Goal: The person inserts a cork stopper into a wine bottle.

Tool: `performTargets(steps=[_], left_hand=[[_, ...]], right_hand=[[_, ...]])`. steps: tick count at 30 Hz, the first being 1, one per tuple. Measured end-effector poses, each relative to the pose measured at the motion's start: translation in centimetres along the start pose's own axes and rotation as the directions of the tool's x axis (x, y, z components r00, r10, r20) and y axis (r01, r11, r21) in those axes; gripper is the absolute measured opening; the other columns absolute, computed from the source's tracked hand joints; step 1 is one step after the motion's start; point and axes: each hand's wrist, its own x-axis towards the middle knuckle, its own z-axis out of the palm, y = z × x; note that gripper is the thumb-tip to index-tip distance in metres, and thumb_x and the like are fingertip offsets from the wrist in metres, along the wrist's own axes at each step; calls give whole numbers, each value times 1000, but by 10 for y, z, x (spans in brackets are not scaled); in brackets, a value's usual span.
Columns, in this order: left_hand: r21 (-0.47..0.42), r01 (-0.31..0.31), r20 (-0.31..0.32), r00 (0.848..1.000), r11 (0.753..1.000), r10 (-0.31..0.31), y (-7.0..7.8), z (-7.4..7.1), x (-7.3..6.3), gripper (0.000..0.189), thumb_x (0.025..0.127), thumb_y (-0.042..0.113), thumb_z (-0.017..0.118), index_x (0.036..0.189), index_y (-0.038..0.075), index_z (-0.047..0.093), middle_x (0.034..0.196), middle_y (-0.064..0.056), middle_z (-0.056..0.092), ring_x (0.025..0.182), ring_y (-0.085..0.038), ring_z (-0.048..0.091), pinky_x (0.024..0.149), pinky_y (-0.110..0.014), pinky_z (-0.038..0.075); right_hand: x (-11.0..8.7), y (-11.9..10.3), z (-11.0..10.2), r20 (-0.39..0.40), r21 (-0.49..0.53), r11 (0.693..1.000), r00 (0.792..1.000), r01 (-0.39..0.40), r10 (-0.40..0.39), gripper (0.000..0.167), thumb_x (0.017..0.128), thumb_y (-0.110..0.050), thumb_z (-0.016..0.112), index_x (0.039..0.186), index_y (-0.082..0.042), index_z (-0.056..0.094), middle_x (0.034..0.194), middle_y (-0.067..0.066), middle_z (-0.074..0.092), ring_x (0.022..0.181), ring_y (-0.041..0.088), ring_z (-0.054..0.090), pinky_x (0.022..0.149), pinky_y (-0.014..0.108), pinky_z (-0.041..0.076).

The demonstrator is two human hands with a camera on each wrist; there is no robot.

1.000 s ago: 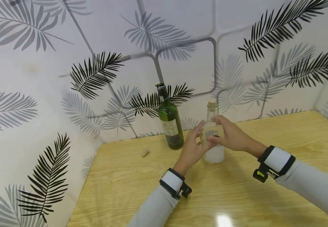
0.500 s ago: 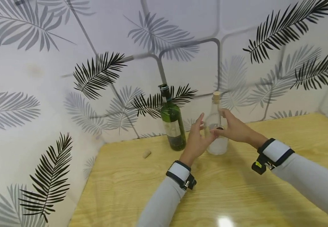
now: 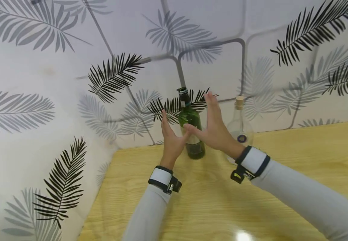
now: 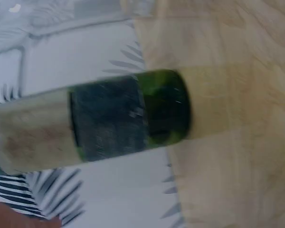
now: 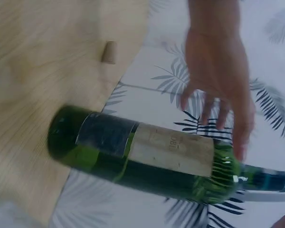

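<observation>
A green wine bottle [image 3: 195,151] with a pale and dark label stands upright at the back of the table. My left hand [image 3: 172,145] is at its left, fingers extended. On the other side, my right hand [image 3: 216,129] has its fingers stretched up and its thumb in front of the bottle in the head view. The right wrist view shows the left fingers beside the wine bottle [image 5: 175,152], near its shoulder. Behind my right wrist stands a clear glass bottle [image 3: 237,125] with a cork stopper [image 3: 239,102] in its neck.
A loose cork [image 5: 109,52] lies on the wooden table [image 3: 125,194]; in the head view my left hand hides it. Directly behind the table rises a wall [image 3: 131,30] with leaf patterns.
Both hands have left the clear bottle and shifted left to the green wine bottle. The clear bottle now stands released on the table. The head view has turned slightly.
</observation>
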Motion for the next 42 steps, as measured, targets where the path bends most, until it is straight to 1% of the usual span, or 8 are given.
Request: performTargets(steps=[4,8,16,20,23,34,39,42], left_hand=[[-174,221,207,961,960,-184,-19,12,5,111,83,55,70,156,29,-9,162,-10,3,145,-36,18,109,-52,33],[-267,314,321,921,911,-223,-33,21,2,95,91,35,70,157,30,3,161,-8,14,143,-34,26,107,-48,37],[-258,311,291,928,915,-233,-46,28,-13,81,90,35,71,155,26,23,155,-10,30,137,-33,36,103,-49,42],[-231,277,301,932,933,-202,-41,26,-12,81,88,36,73,153,28,26,147,-8,39,131,-29,43,99,-47,45],[-197,246,359,919,949,-163,-33,23,-12,81,86,34,76,151,27,27,139,-9,44,126,-28,49,98,-46,46],[-46,71,636,771,996,-26,7,-8,-59,85,76,37,84,146,33,35,137,9,48,121,-16,49,95,-41,47],[-103,101,714,700,989,3,17,-20,-88,84,75,35,85,144,37,38,141,14,48,128,-14,47,100,-46,41],[-192,170,768,639,967,40,25,-24,-102,75,79,27,83,142,33,43,139,10,52,128,-15,49,106,-43,37]], right_hand=[[25,12,14,181,7,967,952,-253,248,100,91,-48,64,156,-6,2,161,17,-4,147,37,1,113,61,16],[34,18,22,254,-6,943,911,-333,324,87,94,-38,65,153,1,14,157,23,19,143,38,24,112,54,27],[33,20,21,330,-96,935,876,-340,352,83,94,-34,65,151,5,19,155,23,26,141,38,29,111,51,31],[36,21,12,342,-138,942,877,-307,337,83,92,-37,68,150,5,25,151,24,34,136,38,38,107,51,37],[32,18,-2,352,-149,947,879,-286,321,85,89,-41,70,148,5,29,146,24,41,130,38,45,102,51,42],[-37,-19,-46,391,-12,996,916,-94,91,56,81,-44,78,122,-13,55,106,-2,65,96,13,63,80,33,53],[-67,-40,-53,415,46,999,909,6,-24,52,82,-46,77,119,-17,56,110,-8,63,102,9,61,87,31,51],[-84,-49,-58,429,85,996,902,16,-51,51,83,-47,75,121,-20,55,111,-13,61,101,6,60,86,30,51]])
